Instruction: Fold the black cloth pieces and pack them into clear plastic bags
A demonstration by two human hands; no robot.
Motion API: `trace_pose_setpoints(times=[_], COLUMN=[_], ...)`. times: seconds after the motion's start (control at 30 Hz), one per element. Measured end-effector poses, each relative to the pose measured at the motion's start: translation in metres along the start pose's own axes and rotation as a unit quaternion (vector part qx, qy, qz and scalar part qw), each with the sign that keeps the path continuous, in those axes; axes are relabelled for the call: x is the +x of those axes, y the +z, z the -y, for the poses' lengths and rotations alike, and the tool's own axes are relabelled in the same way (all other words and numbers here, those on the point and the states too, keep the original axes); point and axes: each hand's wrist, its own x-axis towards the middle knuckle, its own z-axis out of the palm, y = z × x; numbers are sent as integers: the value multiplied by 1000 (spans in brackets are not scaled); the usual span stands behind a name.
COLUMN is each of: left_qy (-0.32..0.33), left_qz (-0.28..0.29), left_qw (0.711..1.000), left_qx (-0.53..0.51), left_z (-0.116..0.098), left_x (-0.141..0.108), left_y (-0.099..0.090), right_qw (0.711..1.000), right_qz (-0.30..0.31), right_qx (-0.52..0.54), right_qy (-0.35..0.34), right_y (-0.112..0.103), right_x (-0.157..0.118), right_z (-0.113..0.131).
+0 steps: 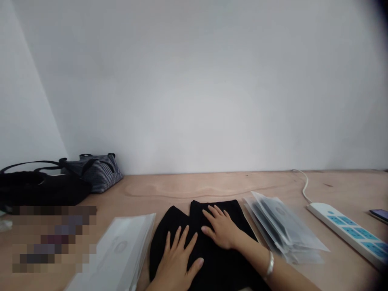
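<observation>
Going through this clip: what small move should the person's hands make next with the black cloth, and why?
Probably a gentle smoothing stroke outward across the black cloth. The left hand and the right hand already lie flat on it with fingers spread, and its far edge still shows two separate lobes, so it looks unevenly laid. The clear plastic packets can likely wait.

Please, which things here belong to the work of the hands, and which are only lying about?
At the work: left hand, right hand, black cloth, clear plastic packets, white packet.
Lying about: striped bag, black bag, power strip, phone.
</observation>
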Motion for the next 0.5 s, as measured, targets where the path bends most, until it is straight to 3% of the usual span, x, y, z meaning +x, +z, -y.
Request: trace_pose_setpoints(times=[0.17,0.3,0.37,0.43,0.5], left_qy=[-6,-7,-9,-10,-10], left_qz=[7,9,12,14,16], left_qw=[1000,1000,1000,1000,1000], left_qx=[1,1,1,-1,-1], left_z=[1,1,1,1,1], left_x=[0,1,2,2,2], left_y=[2,3,3,3,3], right_qw=[999,997,979,928,878], right_qz=[35,-31,-111,-190,-206], right_qx=[-21,-63,-143,-242,-292], right_qy=[-9,16,91,211,319], right_y=[19,7,-10,-26,-37], right_x=[-59,-60,-51,-44,-41], right_z=[-8,-13,-25,-45,-70])
